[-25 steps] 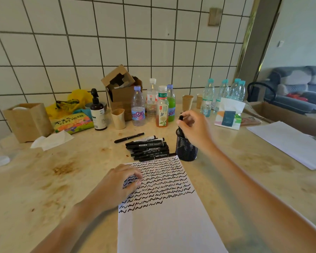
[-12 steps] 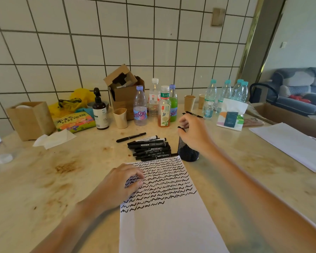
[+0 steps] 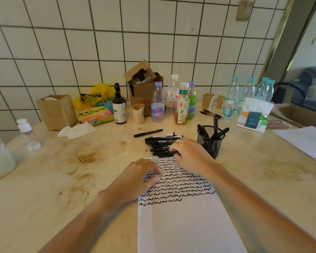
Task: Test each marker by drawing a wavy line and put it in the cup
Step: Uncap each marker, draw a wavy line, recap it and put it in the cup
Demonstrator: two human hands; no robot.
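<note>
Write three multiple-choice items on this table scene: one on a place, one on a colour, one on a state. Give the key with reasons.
1. Where does the mesh cup stand?
A. right of the marker pile
B. on the paper
C. behind the bottles

2. What colour are the wavy lines?
A. red
B. black
C. blue

3. What is the left hand doing?
A. lifting a bottle
B. drawing
C. resting on the paper

Key: A, the cup sits right of the pile; B, the ink is black; C, its fingers lie on the sheet.

black markers (image 3: 161,142), black mesh cup (image 3: 210,143), white paper (image 3: 186,225), black waves
</note>
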